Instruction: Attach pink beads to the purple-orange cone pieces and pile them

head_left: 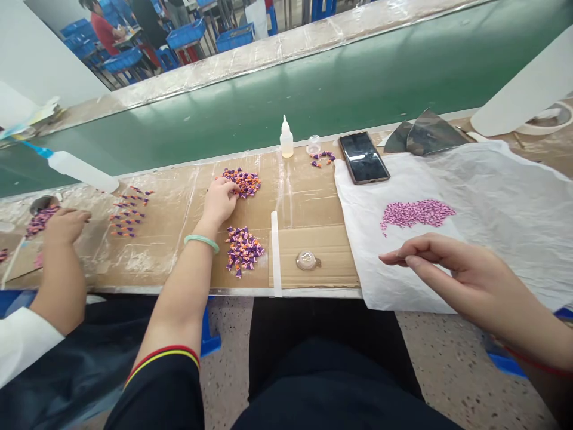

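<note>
My left hand (220, 202), with a pale green bangle at the wrist, reaches to the near left edge of a pile of small purple-and-orange pieces (249, 182). Its fingers are curled together there; whatever they pinch is hidden. Closer to me lies a second pile of similar purple, orange and pink pieces (244, 249). My right hand (470, 278) hovers over a white sheet (483, 179), fingers stretched out and nothing visible in them. Just beyond it, small pink pieces (418, 213) are spread on the sheet. A small clear round dish (307, 260) sits on cardboard between my hands.
A dropper bottle (286, 140), a small clear cup (314, 144) and a phone (363, 156) stand or lie along the back. At left, a co-worker's hand (67, 224) is beside another pile and rows of pieces (129, 215). A green barrier (250, 101) runs behind.
</note>
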`<state>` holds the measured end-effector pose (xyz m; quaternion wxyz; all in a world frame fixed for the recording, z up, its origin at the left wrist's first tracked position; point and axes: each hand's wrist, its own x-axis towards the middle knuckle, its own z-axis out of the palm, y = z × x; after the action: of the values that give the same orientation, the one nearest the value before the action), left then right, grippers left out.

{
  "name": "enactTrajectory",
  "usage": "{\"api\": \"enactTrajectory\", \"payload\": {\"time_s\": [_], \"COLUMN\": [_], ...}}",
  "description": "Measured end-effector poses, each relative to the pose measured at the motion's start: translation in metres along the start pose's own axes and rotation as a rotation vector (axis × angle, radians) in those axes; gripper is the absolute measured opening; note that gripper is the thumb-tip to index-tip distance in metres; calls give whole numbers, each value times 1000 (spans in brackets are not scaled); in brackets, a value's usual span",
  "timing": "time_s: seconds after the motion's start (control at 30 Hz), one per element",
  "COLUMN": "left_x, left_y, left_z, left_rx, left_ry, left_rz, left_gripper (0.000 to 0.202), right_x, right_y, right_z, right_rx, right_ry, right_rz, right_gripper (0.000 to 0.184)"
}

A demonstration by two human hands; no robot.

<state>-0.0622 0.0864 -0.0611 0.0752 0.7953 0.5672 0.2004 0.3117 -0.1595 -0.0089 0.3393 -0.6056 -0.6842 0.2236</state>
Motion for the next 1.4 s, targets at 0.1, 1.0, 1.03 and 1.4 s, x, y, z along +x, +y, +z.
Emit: {"api": "enactTrajectory", "payload": {"time_s": [0.1,1.0,1.03,1.4], "left_x": [-1,-142,-149,-197], "left_y": [0,110,110,122], "left_z": [1,-49,-48,-24], "left_rx": [6,-1119,-1136,-1260], "left_ry": [-2,-190,-204,-366], "left_rz": [28,-498,-492,-349], "left_gripper": [10,25,22,14], "right_x": [-2,22,23,27], "right_y": [3,74,75,72], "right_z": [2,22,23,30], "right_rx": [7,-269,-272,-318], "right_ry": [4,-4,3,39], "right_rz": [28,7,18,59], "right_gripper": [23,7,6,11]}}
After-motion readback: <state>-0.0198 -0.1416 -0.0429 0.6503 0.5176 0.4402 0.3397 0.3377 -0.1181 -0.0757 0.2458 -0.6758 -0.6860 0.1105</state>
